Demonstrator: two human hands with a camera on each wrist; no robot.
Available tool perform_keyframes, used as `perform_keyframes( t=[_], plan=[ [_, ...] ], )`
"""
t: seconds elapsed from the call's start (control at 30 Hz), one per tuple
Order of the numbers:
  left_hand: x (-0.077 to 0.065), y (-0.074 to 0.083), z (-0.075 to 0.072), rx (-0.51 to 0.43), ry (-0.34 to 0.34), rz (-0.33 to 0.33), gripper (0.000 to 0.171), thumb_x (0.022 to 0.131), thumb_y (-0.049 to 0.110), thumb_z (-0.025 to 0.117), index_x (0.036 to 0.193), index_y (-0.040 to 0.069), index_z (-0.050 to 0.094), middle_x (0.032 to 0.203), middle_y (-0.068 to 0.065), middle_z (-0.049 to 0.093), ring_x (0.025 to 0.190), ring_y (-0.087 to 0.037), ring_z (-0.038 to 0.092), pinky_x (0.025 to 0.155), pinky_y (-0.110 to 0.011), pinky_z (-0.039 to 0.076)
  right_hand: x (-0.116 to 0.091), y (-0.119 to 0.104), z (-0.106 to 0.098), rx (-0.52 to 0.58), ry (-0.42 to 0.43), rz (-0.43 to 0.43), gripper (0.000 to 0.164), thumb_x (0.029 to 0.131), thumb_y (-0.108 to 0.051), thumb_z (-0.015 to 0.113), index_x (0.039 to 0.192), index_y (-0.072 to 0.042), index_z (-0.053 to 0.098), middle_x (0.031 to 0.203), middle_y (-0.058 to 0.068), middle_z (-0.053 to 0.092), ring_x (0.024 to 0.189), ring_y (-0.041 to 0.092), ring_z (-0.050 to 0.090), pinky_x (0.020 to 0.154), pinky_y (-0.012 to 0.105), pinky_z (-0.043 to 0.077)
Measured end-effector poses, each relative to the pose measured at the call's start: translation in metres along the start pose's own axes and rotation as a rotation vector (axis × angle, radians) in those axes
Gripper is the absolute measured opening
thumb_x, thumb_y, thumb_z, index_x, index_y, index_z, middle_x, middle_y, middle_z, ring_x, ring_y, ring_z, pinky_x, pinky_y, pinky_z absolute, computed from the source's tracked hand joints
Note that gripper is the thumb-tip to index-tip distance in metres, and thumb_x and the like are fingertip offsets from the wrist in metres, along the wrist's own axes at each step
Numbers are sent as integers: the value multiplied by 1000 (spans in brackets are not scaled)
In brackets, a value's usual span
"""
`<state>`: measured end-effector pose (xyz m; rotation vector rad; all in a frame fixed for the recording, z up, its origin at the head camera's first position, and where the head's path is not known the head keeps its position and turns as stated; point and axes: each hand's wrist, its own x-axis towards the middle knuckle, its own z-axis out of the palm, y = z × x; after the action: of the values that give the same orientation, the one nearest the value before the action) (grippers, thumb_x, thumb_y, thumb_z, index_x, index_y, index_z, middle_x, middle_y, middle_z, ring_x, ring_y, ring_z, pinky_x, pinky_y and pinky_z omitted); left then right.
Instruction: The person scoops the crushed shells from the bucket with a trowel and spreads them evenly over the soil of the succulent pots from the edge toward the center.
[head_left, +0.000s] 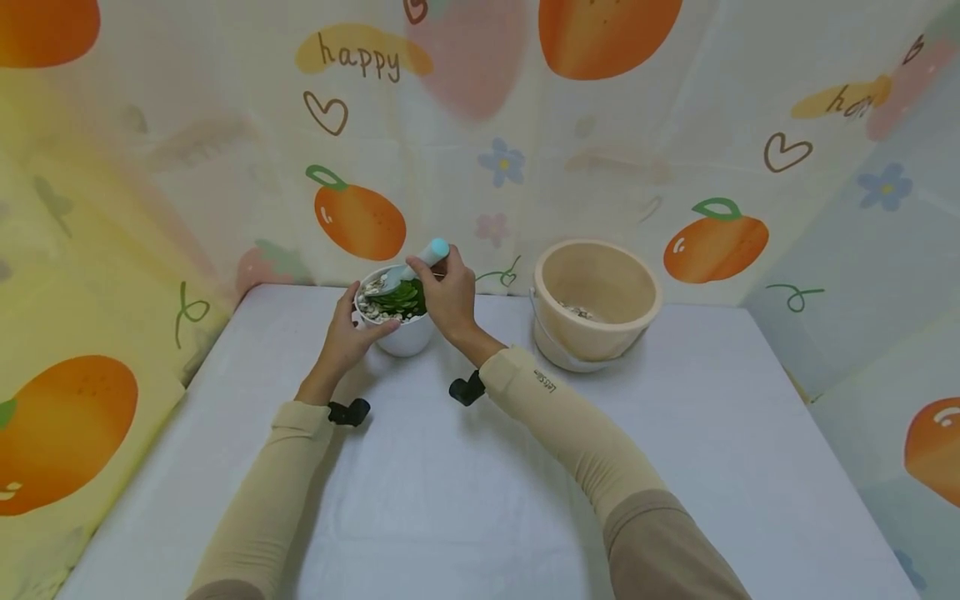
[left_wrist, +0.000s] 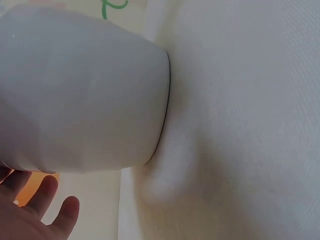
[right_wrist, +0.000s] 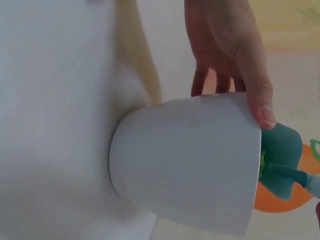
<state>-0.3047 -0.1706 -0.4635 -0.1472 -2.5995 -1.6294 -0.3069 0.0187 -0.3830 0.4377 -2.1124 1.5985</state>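
Observation:
A white flower pot stands on the table with a green leafy plant and pale pebbles inside. My left hand holds the pot at its left side, thumb on the near rim and fingers round the far side. Over the pot, my right hand grips the pale blue handle of a small trowel. Its teal blade lies at the pot's mouth beside the leaves, tilted down to the left. In the left wrist view the pot's wall fills much of the picture.
A beige bucket stands right of the pot, some pebbles at its bottom and its handle hanging down in front. White cloth covers the table. Behind it hangs a fruit-printed curtain.

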Motion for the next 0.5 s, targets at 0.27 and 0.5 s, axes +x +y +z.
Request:
perform_keyframes(
  t=[0.27, 0.5],
  plan=[
    [0, 0, 3, 34, 35, -12, 109, 81, 44, 76, 157, 9, 6, 161, -19, 16, 148, -37, 19, 117, -61, 19, -1, -1, 0, 3, 20, -7, 29, 94, -26, 66, 107, -2, 58, 96, 13, 72, 89, 22, 71, 74, 21, 55],
    [-5, 3, 11, 55, 114, -37, 108, 79, 46, 78, 157, 11, 11, 159, -19, 22, 147, -37, 23, 118, -59, 20, -1, -1, 1, -8, 17, -11, 29, 94, -27, 66, 107, -3, 58, 96, 12, 73, 90, 21, 72, 74, 21, 56]
  ],
)
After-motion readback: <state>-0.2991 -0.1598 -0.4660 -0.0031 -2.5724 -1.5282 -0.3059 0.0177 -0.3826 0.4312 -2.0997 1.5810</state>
